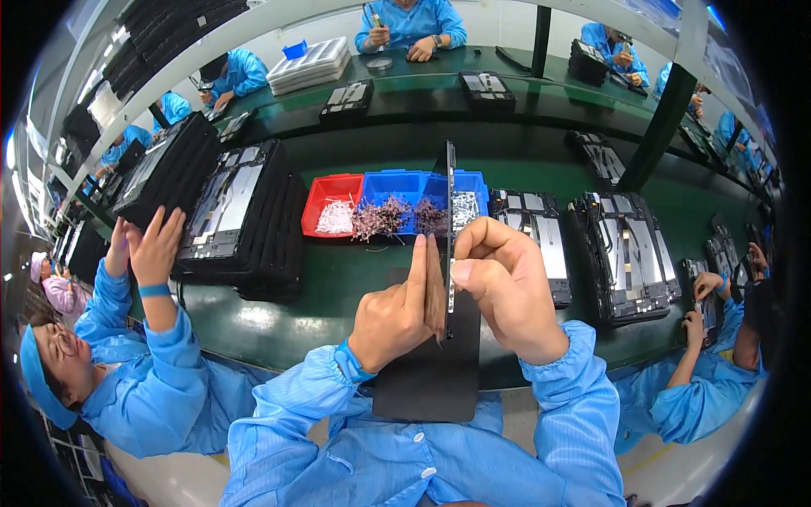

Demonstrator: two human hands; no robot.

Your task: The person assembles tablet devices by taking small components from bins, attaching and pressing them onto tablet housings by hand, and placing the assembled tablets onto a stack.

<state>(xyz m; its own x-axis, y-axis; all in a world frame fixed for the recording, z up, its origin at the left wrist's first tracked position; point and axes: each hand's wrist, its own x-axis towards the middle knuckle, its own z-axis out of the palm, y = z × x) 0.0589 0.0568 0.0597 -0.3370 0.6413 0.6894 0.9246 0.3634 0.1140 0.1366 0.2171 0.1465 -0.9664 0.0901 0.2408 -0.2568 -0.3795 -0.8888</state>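
A thin dark tablet (pixel 450 182) stands upright on edge before me, seen almost edge-on, its glossy left face mirroring things. My right hand (pixel 519 291) pinches it by its right side, thumb and forefinger on the edge strip. My left hand (pixel 389 317) lays its stretched forefinger against the glossy face; its other fingers are partly hidden. Beneath is a black mat (pixel 427 380) at the table's near edge. Behind the tablet, a red bin (pixel 312 207) holds white bits, and a blue bin (pixel 390 182) holds pinkish-brown bits. Another blue bin (pixel 480 190) holds pale pieces.
Stacks of opened tablets in black trays stand at left (pixel 224 207) and right (pixel 629 253); another opened tablet (pixel 541 241) lies nearer. A co-worker (pixel 152 355) raises both hands at left; another (pixel 710 338) works at right. A shelf frame (pixel 667 127) rises from the green table.
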